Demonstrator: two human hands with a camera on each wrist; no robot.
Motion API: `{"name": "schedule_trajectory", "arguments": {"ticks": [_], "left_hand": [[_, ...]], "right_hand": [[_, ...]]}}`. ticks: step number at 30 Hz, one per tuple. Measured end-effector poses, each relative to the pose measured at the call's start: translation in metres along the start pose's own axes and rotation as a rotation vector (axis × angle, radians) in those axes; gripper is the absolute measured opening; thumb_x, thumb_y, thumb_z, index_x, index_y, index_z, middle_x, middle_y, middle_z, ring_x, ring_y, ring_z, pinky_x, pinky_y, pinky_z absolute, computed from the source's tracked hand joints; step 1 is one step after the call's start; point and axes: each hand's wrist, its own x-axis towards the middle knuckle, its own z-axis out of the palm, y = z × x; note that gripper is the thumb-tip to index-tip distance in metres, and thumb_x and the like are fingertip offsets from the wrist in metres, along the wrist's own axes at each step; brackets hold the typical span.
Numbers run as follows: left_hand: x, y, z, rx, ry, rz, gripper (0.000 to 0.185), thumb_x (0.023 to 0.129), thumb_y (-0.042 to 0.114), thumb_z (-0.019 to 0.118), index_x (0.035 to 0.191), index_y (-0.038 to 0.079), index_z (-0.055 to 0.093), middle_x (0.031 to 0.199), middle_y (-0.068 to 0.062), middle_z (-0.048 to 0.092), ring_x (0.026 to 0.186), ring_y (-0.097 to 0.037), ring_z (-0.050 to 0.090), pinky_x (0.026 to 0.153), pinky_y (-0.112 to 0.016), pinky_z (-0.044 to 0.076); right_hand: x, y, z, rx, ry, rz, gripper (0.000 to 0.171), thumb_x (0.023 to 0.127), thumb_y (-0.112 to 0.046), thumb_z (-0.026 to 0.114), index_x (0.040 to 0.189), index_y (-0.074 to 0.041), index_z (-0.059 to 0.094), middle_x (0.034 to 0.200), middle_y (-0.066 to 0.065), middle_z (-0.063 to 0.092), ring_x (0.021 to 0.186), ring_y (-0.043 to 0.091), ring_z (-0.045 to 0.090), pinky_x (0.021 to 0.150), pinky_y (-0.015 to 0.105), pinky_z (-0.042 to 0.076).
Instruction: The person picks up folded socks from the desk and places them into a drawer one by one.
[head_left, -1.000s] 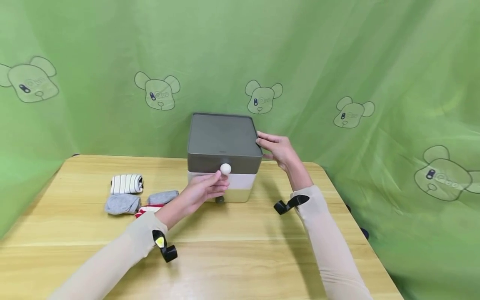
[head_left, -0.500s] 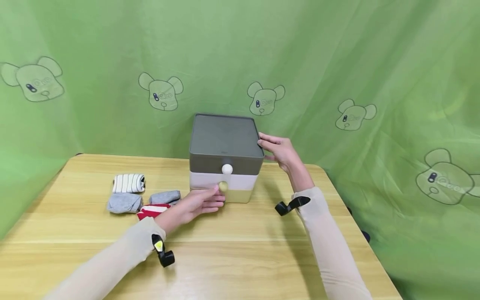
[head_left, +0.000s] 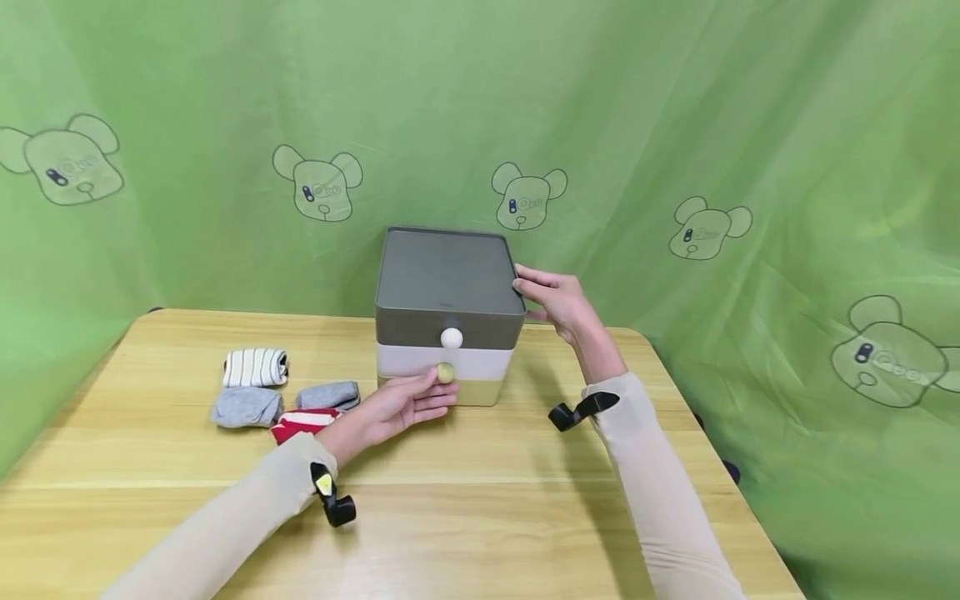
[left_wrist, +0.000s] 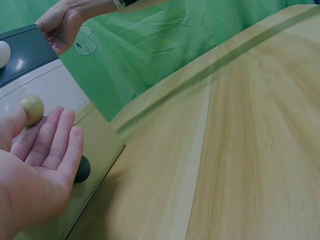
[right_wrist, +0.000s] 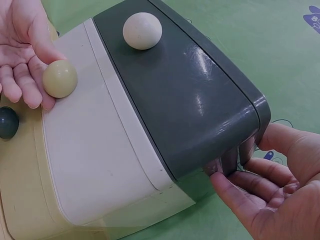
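Note:
A three-tier drawer box (head_left: 446,271) stands at the back of the table, with a dark grey top drawer, a white middle one and a yellow bottom one. My left hand (head_left: 397,407) pinches the olive round knob (right_wrist: 60,79) of the white drawer between thumb and index finger, the other fingers extended below it. My right hand (head_left: 558,302) is at the box's right side, its fingertips (right_wrist: 220,182) pressing on the wall of the dark top section. A white knob (head_left: 452,337) sits above the left hand; a dark green knob (left_wrist: 83,169) shows below it.
Left of the box lie rolled socks: a striped white one (head_left: 255,367), two grey ones, one (head_left: 246,407) at the left and one (head_left: 327,395) nearer the box, and a red-and-white one (head_left: 300,423). A green curtain (head_left: 420,100) hangs behind the wooden table (head_left: 465,525).
My left hand has gone down from beside the white top knob to the olive knob of the middle drawer. The right hand stays at the box's side.

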Motion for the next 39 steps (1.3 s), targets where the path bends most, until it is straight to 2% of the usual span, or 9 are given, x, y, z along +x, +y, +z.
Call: {"name": "schedule_trajectory", "arguments": {"ticks": [4,9,18,26,33,39], "left_hand": [[-0.001,0.001,0.002,0.025,0.006,0.002,0.038,0.11,0.024,0.046,0.137,-0.001,0.053,0.131,-0.018,0.068,0.135,-0.037,0.056,0.12,-0.05,0.037],[-0.004,0.001,0.005,0.045,0.009,0.001,0.041,0.11,0.023,0.045,0.14,-0.003,0.05,0.13,-0.018,0.069,0.135,-0.039,0.055,0.119,-0.051,0.038],[-0.018,-0.005,0.011,0.077,-0.002,-0.023,0.041,0.108,0.025,0.051,0.139,-0.003,0.052,0.129,-0.017,0.07,0.133,-0.038,0.057,0.118,-0.052,0.039],[-0.033,-0.004,0.024,0.212,0.068,-0.019,0.044,0.108,0.024,0.052,0.139,-0.006,0.053,0.126,-0.018,0.071,0.127,-0.037,0.063,0.113,-0.051,0.046],[-0.047,-0.002,0.036,0.337,0.12,-0.024,0.043,0.106,0.023,0.055,0.136,-0.009,0.056,0.123,-0.022,0.071,0.108,-0.024,0.074,0.105,-0.047,0.053],[-0.061,0.0,0.046,0.427,0.18,-0.013,0.04,0.105,0.023,0.058,0.129,-0.008,0.063,0.115,-0.02,0.075,0.103,-0.027,0.075,0.098,-0.044,0.059]], "right_hand": [[0.0,0.0,-0.001,-0.006,-0.002,-0.003,0.049,0.098,-0.017,0.069,0.146,-0.014,0.055,0.16,0.005,0.044,0.139,0.026,0.053,0.106,0.042,0.054],[0.0,0.001,-0.002,0.001,-0.003,-0.003,0.049,0.098,-0.017,0.069,0.145,-0.014,0.056,0.16,0.006,0.044,0.137,0.026,0.055,0.105,0.041,0.055],[0.001,0.002,0.0,-0.001,0.009,0.003,0.049,0.098,-0.016,0.069,0.145,-0.013,0.056,0.159,0.006,0.045,0.137,0.027,0.055,0.104,0.041,0.056],[-0.001,-0.001,0.0,-0.002,0.014,0.007,0.05,0.098,-0.015,0.069,0.146,-0.013,0.054,0.16,0.006,0.043,0.139,0.028,0.053,0.106,0.044,0.054],[-0.002,-0.001,-0.001,-0.003,0.021,0.013,0.05,0.098,-0.015,0.068,0.146,-0.013,0.055,0.161,0.006,0.043,0.139,0.028,0.054,0.106,0.043,0.054],[-0.001,-0.001,0.001,-0.005,0.014,0.011,0.05,0.098,-0.015,0.069,0.146,-0.014,0.055,0.161,0.006,0.042,0.14,0.028,0.053,0.106,0.043,0.054]]}}
